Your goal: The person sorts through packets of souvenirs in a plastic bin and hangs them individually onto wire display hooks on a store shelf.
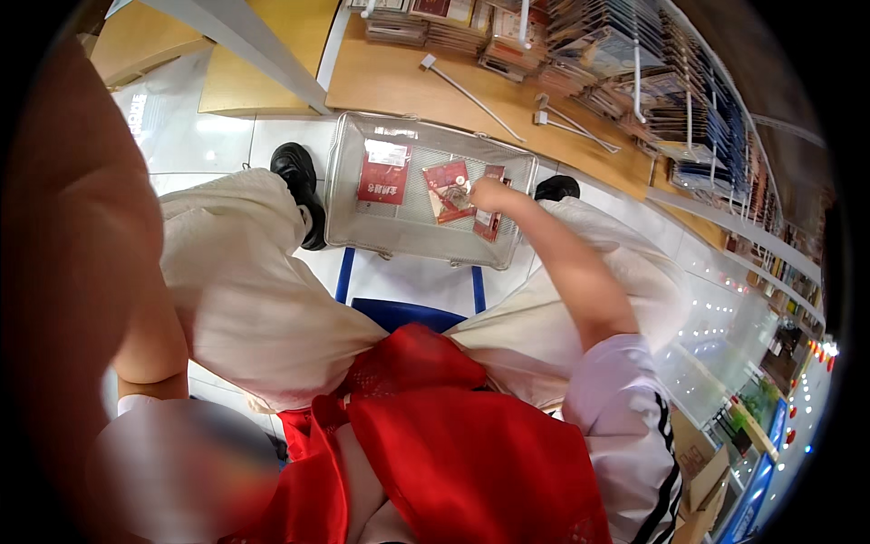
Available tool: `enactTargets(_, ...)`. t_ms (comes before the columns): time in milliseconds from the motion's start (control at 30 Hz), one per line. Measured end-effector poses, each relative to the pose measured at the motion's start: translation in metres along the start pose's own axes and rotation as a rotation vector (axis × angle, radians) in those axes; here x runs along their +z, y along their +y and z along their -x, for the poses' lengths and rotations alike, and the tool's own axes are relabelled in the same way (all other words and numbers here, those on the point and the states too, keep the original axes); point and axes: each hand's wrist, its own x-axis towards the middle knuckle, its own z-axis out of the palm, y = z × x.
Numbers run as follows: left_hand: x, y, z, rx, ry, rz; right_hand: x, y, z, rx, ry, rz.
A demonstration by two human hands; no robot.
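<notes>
A white mesh basket [435, 238] stands on the floor between my shoes. Inside it, my right hand [491, 196] is at a red and cream printed packet [446, 190], its fingers over the packet's right edge; whether they grip it is unclear. Another red packet [489, 228] lies under and beside this hand, at the basket's right side. At the left of the basket lies a red packet with a white label [384, 173]. My left arm is raised close to the camera at the left edge, large and blurred, and its hand cannot be made out.
Beyond the basket is a wooden shelf [387, 75] bearing loose white metal display hooks [476, 98] and stacked printed packets [448, 24]. More packets hang from hooks at the upper right. A blue stool [408, 313] is beneath me. Cardboard boxes [700, 469] stand at the lower right.
</notes>
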Motion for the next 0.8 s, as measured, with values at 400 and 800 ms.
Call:
enactTargets(400, -0.046, -0.033, 0.032, -0.461, 0.089, -0.354, 0.045, -0.013, -0.024, 0.445, 0.53, -0.213)
enactTargets(800, 0.041, -0.011, 0.025, -0.024, -0.29, -0.176, 0.033, -0.002, -0.03, 0.477, 0.716, 0.279)
